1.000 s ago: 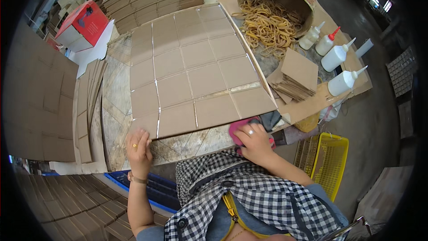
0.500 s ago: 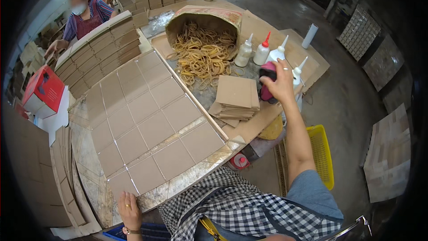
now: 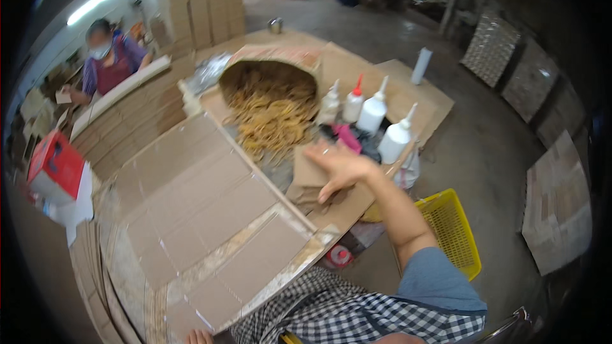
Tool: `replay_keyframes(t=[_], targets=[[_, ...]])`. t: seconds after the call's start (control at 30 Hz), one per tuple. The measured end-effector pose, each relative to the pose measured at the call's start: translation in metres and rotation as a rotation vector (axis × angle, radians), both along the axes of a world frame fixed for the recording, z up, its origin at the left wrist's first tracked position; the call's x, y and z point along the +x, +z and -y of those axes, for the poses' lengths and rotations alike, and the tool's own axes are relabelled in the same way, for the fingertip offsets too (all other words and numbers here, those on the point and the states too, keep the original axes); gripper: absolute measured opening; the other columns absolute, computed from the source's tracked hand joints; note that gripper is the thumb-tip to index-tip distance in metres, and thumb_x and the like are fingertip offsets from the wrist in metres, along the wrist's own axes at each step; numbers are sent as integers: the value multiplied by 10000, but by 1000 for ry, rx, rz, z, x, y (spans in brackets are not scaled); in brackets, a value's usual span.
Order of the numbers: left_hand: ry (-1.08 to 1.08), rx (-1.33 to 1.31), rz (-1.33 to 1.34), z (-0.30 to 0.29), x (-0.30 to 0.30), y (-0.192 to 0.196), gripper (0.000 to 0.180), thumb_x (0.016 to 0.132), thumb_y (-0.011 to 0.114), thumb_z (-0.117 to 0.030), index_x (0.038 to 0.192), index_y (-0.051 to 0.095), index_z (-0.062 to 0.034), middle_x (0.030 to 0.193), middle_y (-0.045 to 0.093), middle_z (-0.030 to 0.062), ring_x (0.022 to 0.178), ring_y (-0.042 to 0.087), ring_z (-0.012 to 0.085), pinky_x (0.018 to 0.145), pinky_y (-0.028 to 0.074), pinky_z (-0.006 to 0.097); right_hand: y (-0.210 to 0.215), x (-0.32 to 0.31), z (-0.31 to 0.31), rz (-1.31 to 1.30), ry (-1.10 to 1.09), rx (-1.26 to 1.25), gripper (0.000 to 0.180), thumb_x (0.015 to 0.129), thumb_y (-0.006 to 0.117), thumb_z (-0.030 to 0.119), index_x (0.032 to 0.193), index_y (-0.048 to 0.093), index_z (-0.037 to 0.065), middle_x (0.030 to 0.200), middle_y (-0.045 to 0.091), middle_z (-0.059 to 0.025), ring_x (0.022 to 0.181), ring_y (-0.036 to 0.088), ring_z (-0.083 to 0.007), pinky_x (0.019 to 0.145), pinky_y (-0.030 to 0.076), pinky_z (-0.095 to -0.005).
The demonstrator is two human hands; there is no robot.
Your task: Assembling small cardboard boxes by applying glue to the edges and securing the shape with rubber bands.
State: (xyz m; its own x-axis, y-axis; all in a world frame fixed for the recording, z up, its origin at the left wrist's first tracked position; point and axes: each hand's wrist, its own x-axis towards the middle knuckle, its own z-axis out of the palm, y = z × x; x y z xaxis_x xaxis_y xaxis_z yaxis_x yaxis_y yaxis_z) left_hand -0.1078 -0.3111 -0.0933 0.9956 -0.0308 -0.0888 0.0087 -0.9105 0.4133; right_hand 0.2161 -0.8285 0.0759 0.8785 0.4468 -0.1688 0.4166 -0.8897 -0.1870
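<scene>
A: Quick one. Hands?
B: Right hand point(image 3: 343, 167): released, fingers spread, nothing in it. Left hand point(image 3: 199, 336): only fingers show at the bottom edge, so can't tell if it grips or just rests.

A: And the card?
B: Two lots. Squares point(image 3: 307, 169): a pile right of the wood strip point(image 3: 258, 172). Panels point(image 3: 185, 197): flat on the table, left of the strip, with a bare gap between the big block and the near row.

A: How would they handle?
B: My guess: each square light, fairly stiff, dry, not slippery; corners could crush. Best hold is opposite edges, thumb one side, fingers the other. The whole pile would be heavier and might fan out. Panels look thin, likely to bend along the lines; take them by the outer edges, both hands.

A: Where are they against the hands?
B: Squares are under and just left of the right hand, partly covered by it. Contact: blurred, can't tell. Left hand is at the near edge of the near panels, well apart from the squares.

A: Anything else close?
B: Pink-and-dark bundle point(image 3: 347, 137) just beyond the right fingers, by the bottles point(image 3: 371, 114).
</scene>
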Motion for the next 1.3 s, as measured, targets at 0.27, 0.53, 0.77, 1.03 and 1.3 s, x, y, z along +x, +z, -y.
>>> replay_keyframes(t=[0.27,0.53,0.77,1.03,1.3], targets=[[-4,363,610,69,-22,46,287,793,611,-84,1067,609,4,1076,603,181,1051,559,353,932,428,483,9,5,0,29,11,-2,599,754,637,413,1213,516,48,1139,551,-243,1051,537,-372,868,436,-434],[912,-864,428,113,-18,-4,262,932,497,-205,853,621,12,738,617,112,689,581,199,651,455,303,16,-60,-117,597,419,532,272,725,537,-22,973,623,52,890,676,-119,789,660,-286,636,514,-373],[1134,-1377,470,98,-1,10,291,934,549,-239,788,604,7,691,614,71,612,591,138,609,481,251,-27,-81,-204,131,593,176,283,710,582,32,986,604,94,815,657,-96,716,640,-287,629,500,-386],[1119,-1651,550,100,-1,14,236,909,578,-231,898,606,4,792,646,78,664,606,145,641,475,252,-24,-96,-237,255,726,425,303,637,604,21,932,576,87,760,620,-77,611,603,-256,539,481,-365],[1140,-1562,549,97,9,14,197,921,577,-222,971,607,-34,795,576,-32,644,449,31,574,346,205,-40,-127,-294,265,819,371,230,659,597,59,885,555,74,738,568,-56,620,603,-206,518,475,-329]])
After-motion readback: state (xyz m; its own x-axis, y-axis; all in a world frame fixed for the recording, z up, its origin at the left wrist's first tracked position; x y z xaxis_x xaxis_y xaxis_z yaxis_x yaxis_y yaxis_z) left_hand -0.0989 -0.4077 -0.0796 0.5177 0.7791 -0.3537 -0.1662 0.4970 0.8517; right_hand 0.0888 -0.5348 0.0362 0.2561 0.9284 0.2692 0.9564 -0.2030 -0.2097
